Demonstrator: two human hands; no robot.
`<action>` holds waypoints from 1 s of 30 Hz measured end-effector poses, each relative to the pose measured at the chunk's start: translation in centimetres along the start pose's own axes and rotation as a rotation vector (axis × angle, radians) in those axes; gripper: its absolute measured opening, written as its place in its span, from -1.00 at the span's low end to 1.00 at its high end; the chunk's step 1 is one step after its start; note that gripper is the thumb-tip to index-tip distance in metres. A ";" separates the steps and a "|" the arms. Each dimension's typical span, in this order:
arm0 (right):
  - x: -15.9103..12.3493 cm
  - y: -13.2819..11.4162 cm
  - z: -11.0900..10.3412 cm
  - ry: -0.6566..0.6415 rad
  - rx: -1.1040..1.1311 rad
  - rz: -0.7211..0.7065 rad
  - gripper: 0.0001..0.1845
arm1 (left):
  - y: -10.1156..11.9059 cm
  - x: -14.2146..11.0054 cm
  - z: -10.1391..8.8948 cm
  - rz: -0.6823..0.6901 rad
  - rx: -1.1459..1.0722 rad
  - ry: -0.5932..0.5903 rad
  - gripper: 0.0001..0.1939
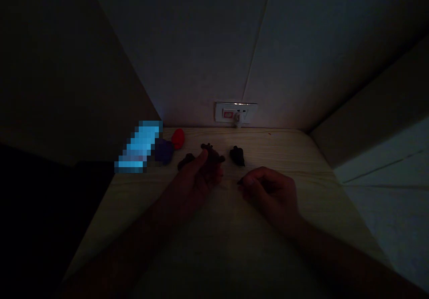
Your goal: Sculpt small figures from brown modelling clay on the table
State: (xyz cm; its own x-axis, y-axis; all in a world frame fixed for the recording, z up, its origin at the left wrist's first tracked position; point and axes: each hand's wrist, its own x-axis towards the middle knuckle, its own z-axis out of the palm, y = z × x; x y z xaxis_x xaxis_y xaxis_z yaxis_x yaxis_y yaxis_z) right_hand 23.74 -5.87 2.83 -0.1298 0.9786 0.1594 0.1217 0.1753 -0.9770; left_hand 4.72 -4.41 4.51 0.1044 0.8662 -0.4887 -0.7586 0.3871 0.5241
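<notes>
My left hand (pixel 191 183) is closed around a dark brown, clay-like figure (pixel 212 157), thumb on top. Small knobs stick up from the figure's upper edge and another juts out on its right. A little to the right, my right hand (pixel 271 194) pinches a small dark bit (pixel 240 181) between thumb and fingertips, apart from the figure. Beyond it lies a black lump (pixel 237 156) on the wooden tabletop (pixel 234 245). Another dark lump (pixel 186 161) is partly hidden behind my left hand. Dim light blurs the fine detail.
At the back left are a red lump (pixel 178 138) and a dark blue lump (pixel 164 151). A glowing, pixelated screen (pixel 139 147) leans beside them. On the wall behind is a socket plate (pixel 219 112) with a plug (pixel 237 119). A pale panel (pixel 375 111) borders the right side.
</notes>
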 end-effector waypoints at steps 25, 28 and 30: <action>0.2 -0.2 0.1 -0.025 0.007 0.038 -0.64 | -0.6 0.3 -0.7 -0.004 0.062 -0.117 -0.77; 0.2 -0.1 0.1 -0.024 0.020 0.044 -0.63 | -0.7 0.3 -0.8 0.010 0.066 -0.147 -0.78; 0.2 -0.1 0.1 -0.025 0.030 0.054 -0.64 | -0.7 0.3 -0.9 0.014 0.063 -0.149 -0.79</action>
State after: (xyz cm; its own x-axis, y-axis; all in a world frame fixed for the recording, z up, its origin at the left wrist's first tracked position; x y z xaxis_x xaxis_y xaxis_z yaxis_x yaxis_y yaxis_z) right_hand 23.61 -5.64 2.91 -0.1483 0.9835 0.1035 0.0993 0.1190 -0.9879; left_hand 4.68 -4.72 3.33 0.1919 0.9072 -0.3744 -0.7190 0.3896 0.5755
